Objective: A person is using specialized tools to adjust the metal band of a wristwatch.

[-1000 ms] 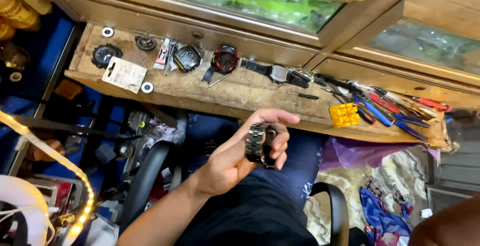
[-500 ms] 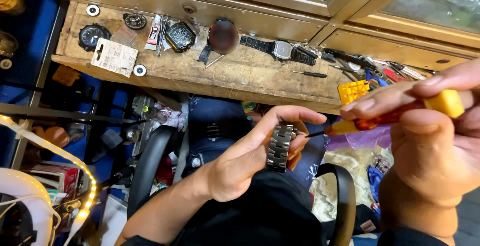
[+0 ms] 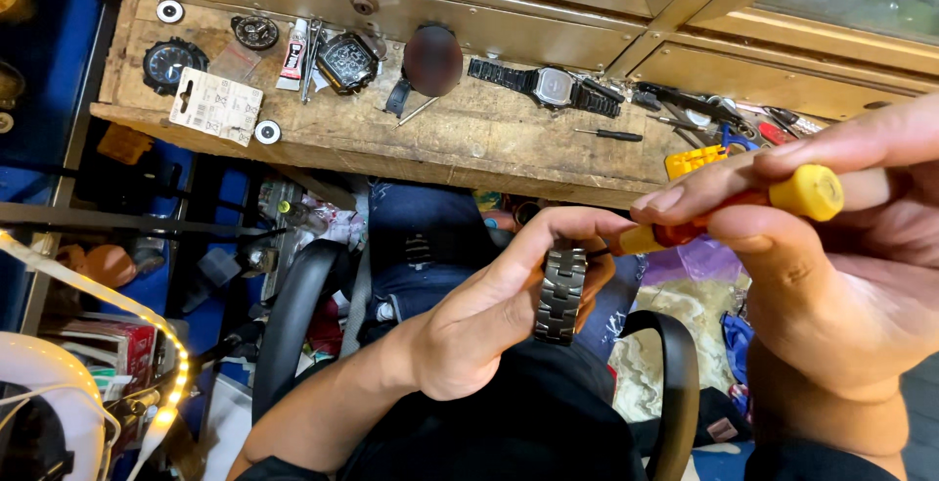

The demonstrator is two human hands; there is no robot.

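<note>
Our right hand (image 3: 841, 275) has come in from out of view, pinching a yellow-capped screwdriver (image 3: 724, 217) whose tip now meets the metal watch bracelet (image 3: 560, 295) gripped in our left hand (image 3: 489, 315), below the table (image 3: 469, 143): work on the links looks begun.
</note>
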